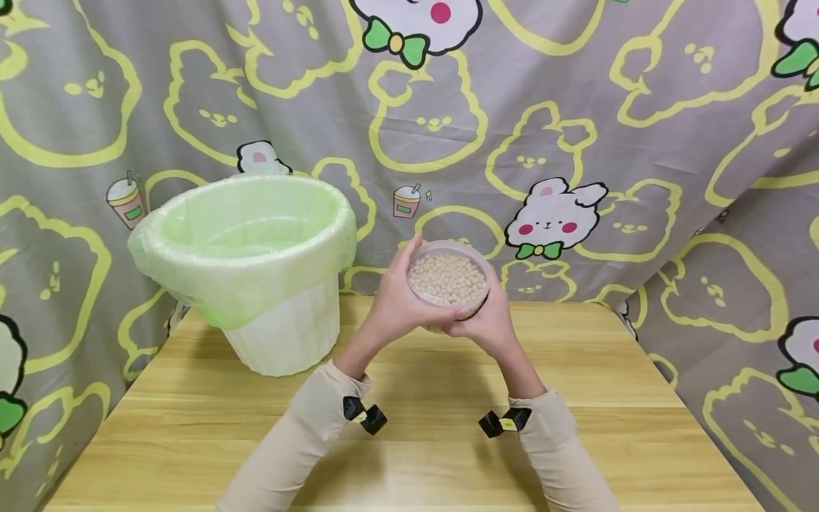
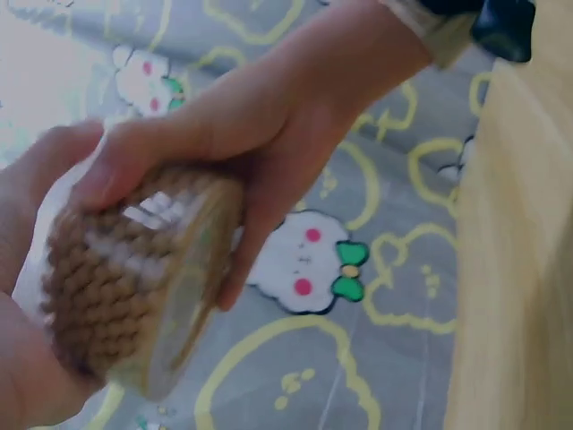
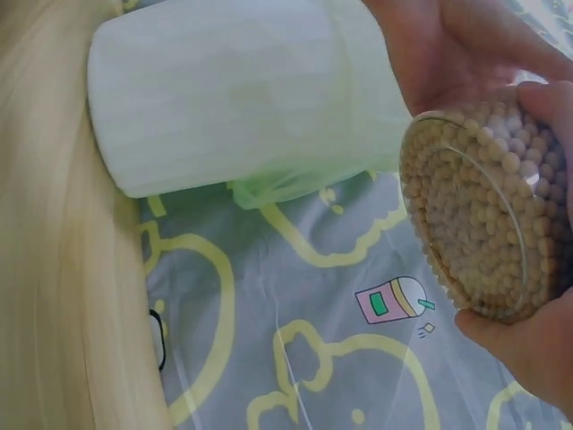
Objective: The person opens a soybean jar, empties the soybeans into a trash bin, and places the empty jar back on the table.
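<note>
A clear round plastic tub packed with small beige balls is held up over the wooden table. My left hand grips its left side, with the thumb lying along the near edge. From the right, my right hand curls round the side and underside. In the left wrist view the tub appears sideways, its balls showing through the clear wall. The tub's round base shows in the right wrist view, with fingers of both hands around it.
A white bin lined with a light green plastic bag stands at the table's back left, beside my left hand. A grey curtain with cartoon animals hangs behind the wooden table. Small black cameras sit on both wrists.
</note>
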Demonstrator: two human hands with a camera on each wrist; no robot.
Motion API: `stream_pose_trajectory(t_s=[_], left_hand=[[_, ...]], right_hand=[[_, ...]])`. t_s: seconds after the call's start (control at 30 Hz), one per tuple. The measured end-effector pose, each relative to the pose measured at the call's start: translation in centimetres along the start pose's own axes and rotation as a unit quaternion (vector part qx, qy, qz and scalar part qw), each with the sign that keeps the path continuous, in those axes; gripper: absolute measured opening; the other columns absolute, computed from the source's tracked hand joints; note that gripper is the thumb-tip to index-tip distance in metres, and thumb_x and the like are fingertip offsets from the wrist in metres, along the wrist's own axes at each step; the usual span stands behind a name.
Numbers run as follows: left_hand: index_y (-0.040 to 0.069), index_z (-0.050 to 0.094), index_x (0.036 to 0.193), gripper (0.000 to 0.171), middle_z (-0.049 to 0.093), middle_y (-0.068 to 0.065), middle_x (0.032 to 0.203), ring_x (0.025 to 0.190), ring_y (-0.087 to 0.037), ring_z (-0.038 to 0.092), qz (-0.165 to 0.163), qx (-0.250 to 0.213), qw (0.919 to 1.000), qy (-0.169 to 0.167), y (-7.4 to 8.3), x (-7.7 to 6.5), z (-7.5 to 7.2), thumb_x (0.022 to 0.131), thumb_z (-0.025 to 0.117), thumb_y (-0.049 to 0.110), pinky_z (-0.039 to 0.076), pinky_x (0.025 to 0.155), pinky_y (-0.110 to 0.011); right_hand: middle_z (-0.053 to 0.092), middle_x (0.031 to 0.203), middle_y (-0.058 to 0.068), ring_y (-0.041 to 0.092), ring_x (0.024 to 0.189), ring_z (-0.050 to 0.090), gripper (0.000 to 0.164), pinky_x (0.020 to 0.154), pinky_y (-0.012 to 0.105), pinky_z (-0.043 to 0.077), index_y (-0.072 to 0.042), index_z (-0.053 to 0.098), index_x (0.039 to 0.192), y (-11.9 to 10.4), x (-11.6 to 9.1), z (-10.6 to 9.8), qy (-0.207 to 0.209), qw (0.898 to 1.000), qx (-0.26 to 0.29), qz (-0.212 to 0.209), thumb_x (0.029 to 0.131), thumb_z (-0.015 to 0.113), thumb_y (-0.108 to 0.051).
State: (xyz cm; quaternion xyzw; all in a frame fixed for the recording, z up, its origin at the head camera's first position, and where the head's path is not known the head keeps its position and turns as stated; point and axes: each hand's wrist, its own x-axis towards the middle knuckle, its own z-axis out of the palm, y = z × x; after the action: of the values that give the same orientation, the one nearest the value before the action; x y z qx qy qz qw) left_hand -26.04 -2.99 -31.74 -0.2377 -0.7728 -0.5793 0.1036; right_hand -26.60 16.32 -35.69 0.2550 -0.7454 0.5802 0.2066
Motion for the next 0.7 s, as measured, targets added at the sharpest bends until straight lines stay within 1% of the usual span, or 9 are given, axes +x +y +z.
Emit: stream_pose_trajectory(t_s=[0.1, 0.17, 0.27, 0.33, 0.43, 0.5, 0.53, 0.6, 0.7], left_hand=[[0.017, 0.025, 0.162, 0.118, 0.044, -0.003, 0.157, 0.136, -0.026, 0.049, 0.007, -0.051, 0.9969, -0.060, 0.0, 0.6, -1.0, 0.067, 0.094, 0.016, 0.041, 0.112, -0.049], [0.017, 0.029, 0.160, 0.112, 0.046, -0.003, 0.155, 0.135, -0.026, 0.050, 0.020, -0.086, 0.9902, -0.108, 0.0, 1.2, -1.8, 0.068, 0.091, 0.005, 0.042, 0.112, -0.049], [0.019, 0.034, 0.158, 0.108, 0.047, -0.003, 0.153, 0.132, -0.024, 0.050, 0.037, -0.105, 0.9822, -0.152, -0.1, 1.6, -2.4, 0.068, 0.090, 0.002, 0.044, 0.109, -0.045], [0.019, 0.036, 0.157, 0.107, 0.050, -0.004, 0.150, 0.130, -0.023, 0.052, 0.047, -0.099, 0.9836, -0.143, -0.1, 1.6, -2.3, 0.067, 0.092, 0.005, 0.044, 0.108, -0.043], [0.018, 0.036, 0.157, 0.107, 0.053, -0.005, 0.148, 0.129, -0.023, 0.055, 0.038, -0.094, 0.9900, -0.099, 0.0, 1.1, -1.7, 0.068, 0.094, 0.016, 0.046, 0.107, -0.043], [0.016, 0.032, 0.159, 0.114, 0.051, -0.006, 0.150, 0.132, -0.023, 0.054, 0.031, -0.090, 0.9923, -0.079, 0.0, 0.7, -1.3, 0.066, 0.096, 0.036, 0.045, 0.110, -0.045], [0.015, 0.030, 0.160, 0.118, 0.050, -0.005, 0.152, 0.134, -0.024, 0.053, 0.030, -0.093, 0.9922, -0.078, 0.0, 0.6, -1.3, 0.066, 0.096, 0.039, 0.043, 0.111, -0.046], [0.013, 0.024, 0.162, 0.123, 0.045, -0.005, 0.157, 0.139, -0.024, 0.049, 0.030, -0.102, 0.9897, -0.096, -0.1, 0.6, -1.5, 0.066, 0.095, 0.041, 0.041, 0.114, -0.047], [0.014, 0.023, 0.162, 0.118, 0.042, -0.003, 0.159, 0.141, -0.023, 0.046, 0.038, -0.103, 0.9844, -0.138, -0.2, 0.9, -2.2, 0.068, 0.095, 0.020, 0.039, 0.115, -0.047]], right_hand=[[0.052, 0.147, 0.010, 0.023, 0.129, 0.051, 0.112, 0.109, 0.038, 0.042, -0.018, 0.040, 0.154, 0.0, 0.2, -0.5, -0.029, 0.999, 0.028, -0.013, 0.056, 0.092, 0.002], [0.052, 0.146, 0.010, 0.024, 0.128, 0.051, 0.111, 0.108, 0.033, 0.043, -0.018, 0.040, 0.154, 0.0, 0.3, -0.9, -0.055, 0.997, 0.051, -0.023, 0.057, 0.090, 0.003], [0.053, 0.143, 0.012, 0.025, 0.126, 0.052, 0.108, 0.107, 0.030, 0.044, -0.015, 0.041, 0.153, -0.2, 0.5, -1.2, -0.081, 0.993, 0.076, -0.034, 0.057, 0.087, 0.004], [0.053, 0.143, 0.013, 0.024, 0.125, 0.052, 0.108, 0.106, 0.030, 0.044, -0.015, 0.041, 0.153, -0.3, 0.5, -1.2, -0.081, 0.993, 0.074, -0.035, 0.057, 0.087, 0.004], [0.053, 0.143, 0.011, 0.023, 0.125, 0.052, 0.108, 0.106, 0.030, 0.044, -0.016, 0.041, 0.153, -0.4, 0.5, -1.0, -0.059, 0.996, 0.066, -0.025, 0.058, 0.089, 0.005], [0.053, 0.145, 0.010, 0.022, 0.127, 0.052, 0.109, 0.107, 0.029, 0.043, -0.018, 0.041, 0.153, -0.4, 0.4, -1.0, -0.045, 0.997, 0.063, -0.015, 0.058, 0.090, 0.006], [0.053, 0.145, 0.009, 0.022, 0.128, 0.051, 0.110, 0.108, 0.029, 0.043, -0.018, 0.041, 0.153, -0.4, 0.4, -1.1, -0.042, 0.997, 0.064, -0.011, 0.058, 0.090, 0.006], [0.053, 0.145, 0.008, 0.023, 0.129, 0.051, 0.110, 0.108, 0.029, 0.043, -0.020, 0.041, 0.153, -0.4, 0.4, -1.2, -0.048, 0.997, 0.065, -0.006, 0.058, 0.090, 0.005], [0.054, 0.144, 0.007, 0.024, 0.129, 0.052, 0.110, 0.108, 0.031, 0.044, -0.020, 0.041, 0.153, -0.3, 0.3, -1.4, -0.080, 0.994, 0.071, -0.006, 0.057, 0.089, 0.004]])
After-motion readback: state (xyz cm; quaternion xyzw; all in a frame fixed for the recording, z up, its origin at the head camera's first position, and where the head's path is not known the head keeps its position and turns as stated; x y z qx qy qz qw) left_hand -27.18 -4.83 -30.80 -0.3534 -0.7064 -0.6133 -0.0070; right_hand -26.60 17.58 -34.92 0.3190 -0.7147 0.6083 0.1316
